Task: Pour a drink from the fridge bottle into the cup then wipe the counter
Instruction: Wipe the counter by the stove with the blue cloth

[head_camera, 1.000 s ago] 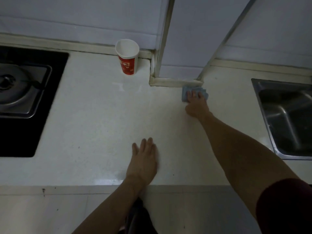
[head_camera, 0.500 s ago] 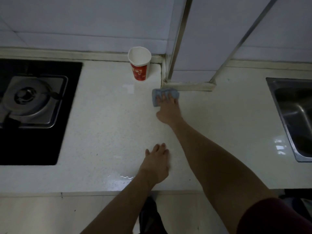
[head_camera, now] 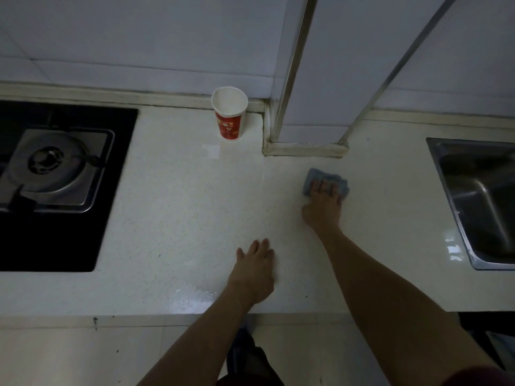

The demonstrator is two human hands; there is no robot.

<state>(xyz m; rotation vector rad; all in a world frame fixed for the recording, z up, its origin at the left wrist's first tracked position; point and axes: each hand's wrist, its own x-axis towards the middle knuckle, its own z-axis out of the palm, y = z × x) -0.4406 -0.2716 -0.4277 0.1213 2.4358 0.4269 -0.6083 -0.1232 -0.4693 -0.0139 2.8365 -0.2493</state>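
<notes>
Head view, looking down on a pale speckled counter [head_camera: 181, 218] in dim light. The right hand [head_camera: 323, 207] reached into the centre right of the frame and lay on a blue cloth [head_camera: 312, 176], its fingers stretched out over the cloth and pressing it flat to the counter rather than clenched round it. The cloth sat just below the foot of a tiled column [head_camera: 306, 132], apart from it, and between the cup and the sink. The left hand [head_camera: 255, 271] rested palm down on the counter at lower centre, near the front edge, its fingers straight and close together, released and grasping nothing. A wet sheen [head_camera: 192, 298] showed on the counter just left of that wrist.

The cup [head_camera: 229, 112], paper, red below and white at the rim, stood upright at upper centre against the back wall, just left of the column and well apart from both hands. What it held could not be told. A black hob [head_camera: 55, 168] with a steel burner filled the left edge, and a steel sink [head_camera: 479, 201] the right edge.
</notes>
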